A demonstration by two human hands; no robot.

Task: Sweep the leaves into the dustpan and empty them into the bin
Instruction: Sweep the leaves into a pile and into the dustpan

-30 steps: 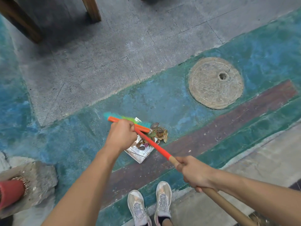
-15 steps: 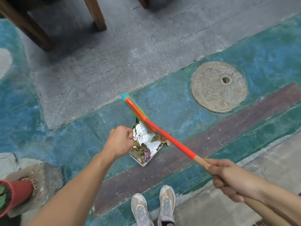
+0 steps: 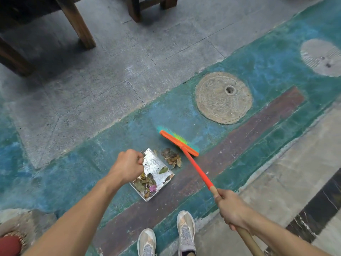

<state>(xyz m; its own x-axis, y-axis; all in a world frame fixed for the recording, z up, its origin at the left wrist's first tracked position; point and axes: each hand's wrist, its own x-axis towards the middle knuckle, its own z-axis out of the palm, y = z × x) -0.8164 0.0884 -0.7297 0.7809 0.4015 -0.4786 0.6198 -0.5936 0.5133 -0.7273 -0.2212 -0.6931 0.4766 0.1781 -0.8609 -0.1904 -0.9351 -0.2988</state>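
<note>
Left hand [image 3: 129,168] clenched on dustpan [image 3: 154,163] handle, frame centre. Right hand [image 3: 232,209] gripped broom [image 3: 195,165] stick, lower right. Loose leaves [image 3: 171,157] lay on floor just beside pan's upper-right lip. Risk: hard stroke likely scatters them past lip or shoves pan, spilling its load.

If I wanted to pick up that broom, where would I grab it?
Take the broom by its bare wooden shaft, coming from the near right side, where the right hand grips it: the handle slants back toward the person, bristles down.
</note>
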